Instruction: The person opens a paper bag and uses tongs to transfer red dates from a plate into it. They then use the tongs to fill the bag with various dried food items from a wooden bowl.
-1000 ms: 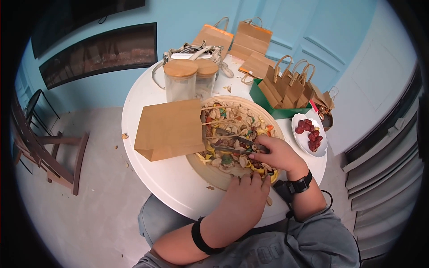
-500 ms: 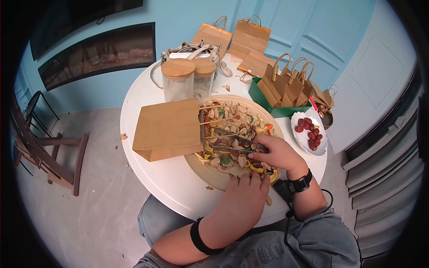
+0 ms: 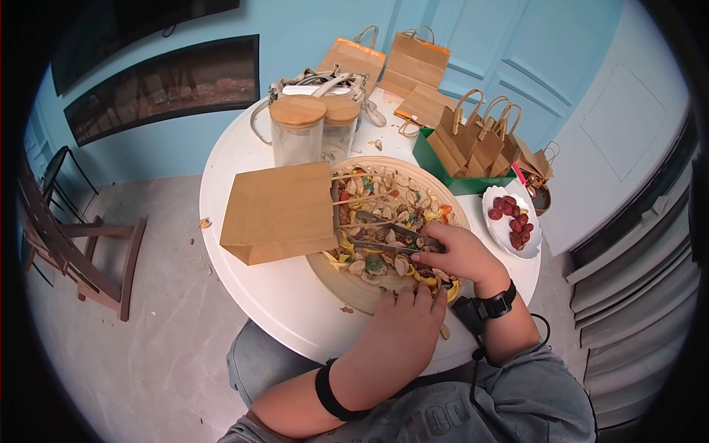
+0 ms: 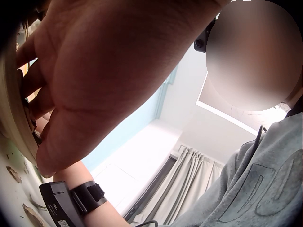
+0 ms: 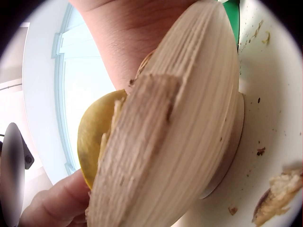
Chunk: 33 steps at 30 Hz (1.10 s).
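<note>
1. Currently, taking twelve o'clock as straight away from the person and the round pale wooden tray (image 3: 336,286) as the dial, the right hand (image 3: 461,255) sits at four, its fingers and thumb pinching slim dark metal tongs (image 3: 402,232) whose arms stand apart.
2. The tongs lie over the mixed dried husks and coloured peels (image 3: 377,264), pointing between nine and ten o'clock; whether their tips hold a piece cannot be told.
3. The left hand (image 3: 399,332) is at six, its fingers relaxed and slightly bent over the tray's near edge.
4. At nine, the plain brown paper bag (image 3: 281,214) lies on its side, mouth toward the tongs, its cord handles reaching over the tray.
5. Those handles could snag a tong arm and drag the bag askew, since no hand steadies it.
6. A loose squeeze might let a light husk slip; a wide spread could catch the paper mouth and crease it.
7. Pushing the heap toward six or five could spill pieces over the rim, given how full that side is; a few scraps already lie on the white round table (image 3: 273,306).
</note>
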Tool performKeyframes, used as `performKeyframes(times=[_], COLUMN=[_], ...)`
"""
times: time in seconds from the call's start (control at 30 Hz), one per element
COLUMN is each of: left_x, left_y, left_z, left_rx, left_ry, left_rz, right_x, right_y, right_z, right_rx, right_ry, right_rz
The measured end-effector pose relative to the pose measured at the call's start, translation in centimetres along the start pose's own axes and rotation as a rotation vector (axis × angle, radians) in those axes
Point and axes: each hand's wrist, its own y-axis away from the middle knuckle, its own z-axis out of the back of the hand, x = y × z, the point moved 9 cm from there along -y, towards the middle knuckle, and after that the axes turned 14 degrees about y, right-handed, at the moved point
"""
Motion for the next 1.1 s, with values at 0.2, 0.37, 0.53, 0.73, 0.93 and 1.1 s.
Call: performKeyframes(times=[0.2,0.37,0.53,0.73,0.93,1.1], left_x=[-0.01,-0.01,-0.06,-0.13,-0.14,-0.09], left_y=[-0.01,-0.03,-0.01,0.05,0.07,0.02], left_z=[-0.1,-0.13,-0.09,0.16,0.11,0.12], left_rx=[0.011,0.014,0.013,0.003,-0.01,-0.001], left_ry=[0.007,0.013,0.009,0.022,0.003,0.014], left_rz=[0.002,0.006,0.002,0.003,-0.002,0.006], right_x=[0.01,0.1,0.08,-0.07,-0.25,-0.28], right_y=[-0.01,0.03,0.01,-0.02,-0.07,-0.06], right_z=[-0.02,0.07,0.05,-0.09,-0.17,-0.19], right_rx=[0.002,0.009,0.011,0.017,0.027,0.027], right_ry=[-0.006,0.012,0.005,0.014,0.019,0.02], right_rz=[-0.005,-0.01,-0.015,-0.021,-0.03,-0.03])
